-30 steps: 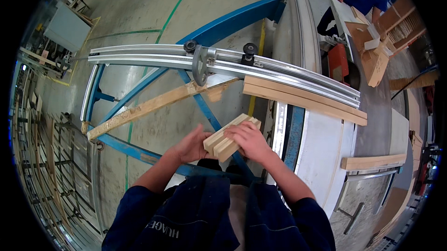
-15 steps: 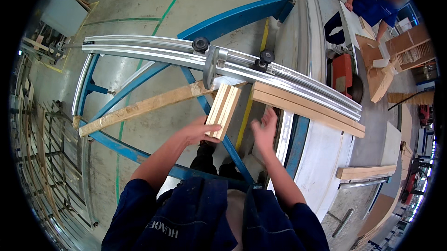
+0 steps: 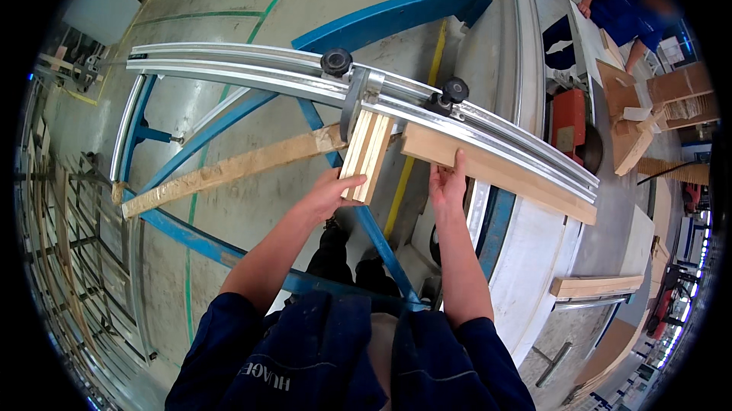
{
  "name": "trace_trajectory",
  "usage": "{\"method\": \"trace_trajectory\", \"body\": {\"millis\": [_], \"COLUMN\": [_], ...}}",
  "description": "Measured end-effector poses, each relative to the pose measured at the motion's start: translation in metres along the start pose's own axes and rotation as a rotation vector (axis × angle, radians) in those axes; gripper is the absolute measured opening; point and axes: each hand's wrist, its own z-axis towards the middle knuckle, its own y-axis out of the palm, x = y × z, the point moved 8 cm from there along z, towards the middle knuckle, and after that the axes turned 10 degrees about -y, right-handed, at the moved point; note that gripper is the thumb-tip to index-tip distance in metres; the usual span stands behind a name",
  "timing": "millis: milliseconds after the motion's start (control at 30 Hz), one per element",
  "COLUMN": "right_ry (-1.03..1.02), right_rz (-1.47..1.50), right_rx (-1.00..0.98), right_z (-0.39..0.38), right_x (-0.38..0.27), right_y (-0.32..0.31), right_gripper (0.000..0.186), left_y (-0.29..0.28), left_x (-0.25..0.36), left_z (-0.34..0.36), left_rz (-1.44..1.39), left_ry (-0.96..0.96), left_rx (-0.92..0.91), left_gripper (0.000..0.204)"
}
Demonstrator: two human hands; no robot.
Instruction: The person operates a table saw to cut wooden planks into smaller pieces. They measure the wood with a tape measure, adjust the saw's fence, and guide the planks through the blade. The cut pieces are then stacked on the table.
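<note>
My left hand [image 3: 326, 194] is closed round the near end of a short stack of wooden strips [image 3: 367, 155], thumb on top. The stack's far end reaches the aluminium fence [image 3: 305, 89], beside the grey flip stop [image 3: 352, 104] on it. My right hand [image 3: 448, 182] pinches the near edge of a long wooden board [image 3: 503, 174] close to its left end, thumb on the upper face and fingers below. This board lies along the near side of the fence, and a gap separates it from the stack.
Two black knobs sit on the fence, one of them a clamp knob [image 3: 455, 90]. A taped wooden bar [image 3: 236, 171] crosses the blue frame [image 3: 198, 243]. At right are a white sliding table [image 3: 526, 258], a red saw guard [image 3: 568, 121], another board [image 3: 598, 286] and a co-worker [image 3: 621, 11].
My left hand has carried the stack away from me, up to the fence. My right hand has gone from hanging free with fingers apart to gripping the long board, which now looks tilted.
</note>
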Motion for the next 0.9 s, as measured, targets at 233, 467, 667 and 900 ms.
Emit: {"method": "trace_trajectory", "body": {"millis": [233,467,667,900], "right_ry": [0.071,0.149,0.122,0.108], "right_rz": [-0.029,-0.167,-0.223,-0.028], "right_rx": [0.001,-0.072,-0.075,-0.142], "right_z": [-0.011,-0.013,-0.013,-0.017], "right_x": [0.031,0.028,0.033,0.005], "right_y": [0.014,0.016,0.014,0.014], "right_gripper": [0.042,0.055,0.059,0.051], "left_y": [0.0,-0.002,-0.008,-0.022], "left_x": [0.0,0.02,0.019,0.01], "left_z": [-0.001,-0.005,0.007,0.015], "left_rz": [-0.038,0.086,0.129,0.161], "left_ry": [-0.017,0.008,0.048,0.064], "left_rx": [0.012,0.131,0.104,0.208], "left_gripper": [0.059,0.064,0.062,0.059]}}
